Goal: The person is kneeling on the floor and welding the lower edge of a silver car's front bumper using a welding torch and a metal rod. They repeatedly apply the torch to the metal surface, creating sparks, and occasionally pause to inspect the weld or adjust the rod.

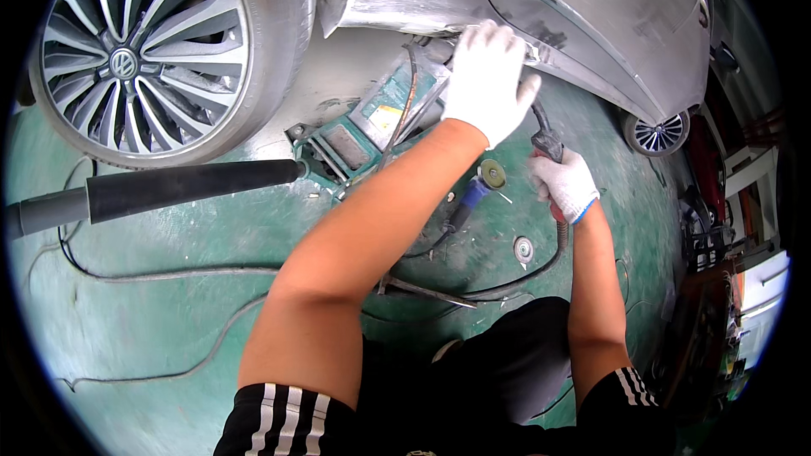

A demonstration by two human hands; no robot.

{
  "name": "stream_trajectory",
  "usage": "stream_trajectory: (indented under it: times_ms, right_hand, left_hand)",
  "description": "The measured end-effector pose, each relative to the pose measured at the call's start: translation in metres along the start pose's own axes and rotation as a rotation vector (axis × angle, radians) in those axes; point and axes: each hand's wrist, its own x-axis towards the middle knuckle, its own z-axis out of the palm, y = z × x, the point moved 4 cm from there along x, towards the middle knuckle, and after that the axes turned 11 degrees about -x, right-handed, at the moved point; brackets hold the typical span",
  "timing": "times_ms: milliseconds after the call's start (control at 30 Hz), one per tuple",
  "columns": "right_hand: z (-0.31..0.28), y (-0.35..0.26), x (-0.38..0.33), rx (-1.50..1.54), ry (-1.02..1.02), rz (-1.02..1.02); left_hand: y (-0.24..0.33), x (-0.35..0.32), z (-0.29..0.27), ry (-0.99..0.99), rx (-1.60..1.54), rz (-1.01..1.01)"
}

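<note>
My left hand (488, 84), in a white glove, reaches up to the lower edge of the silver car body (583, 25). Its fingers are stretched out with the thumb apart, and the fingertips overlap the sill; whether they press on it I cannot tell. Lower and to the right, my gloved right hand (566, 183) is wrapped round the handle of a welding torch (547, 145). The torch's black neck points up toward the sill, and a thick dark cable (549, 263) runs down from its handle. Bare, scuffed metal shows along the sill.
A green floor jack (351, 139) stands under the car, its long black handle (194, 190) reaching left. Between my arms lies a blue angle grinder (470, 200). A round disc (524, 249) and hoses (194, 272) lie on the green floor. The car's large wheel (144, 59) is at upper left.
</note>
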Motion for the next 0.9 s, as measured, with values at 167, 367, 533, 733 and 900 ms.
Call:
stream_trajectory:
  times_ms: [167, 367, 533, 733, 900]
  right_hand:
    - [0.007, -0.006, 0.009, -0.073, -0.019, -0.009]
    - [0.002, 0.006, 0.005, -0.055, 0.009, 0.007]
    - [0.0, 0.014, 0.009, -0.066, 0.03, 0.012]
    - [-0.001, 0.018, 0.013, -0.025, -0.008, -0.007]
    - [-0.001, 0.018, 0.013, 0.003, -0.018, 0.002]
  left_hand:
    - [0.02, -0.016, 0.014, -0.152, -0.113, 0.008]
    - [0.019, -0.028, 0.022, -0.287, -0.15, -0.052]
    - [0.021, -0.024, 0.026, -0.295, -0.168, -0.039]
    - [0.023, -0.021, 0.025, -0.264, -0.151, -0.041]
    - [0.022, -0.021, 0.025, -0.268, -0.159, -0.031]
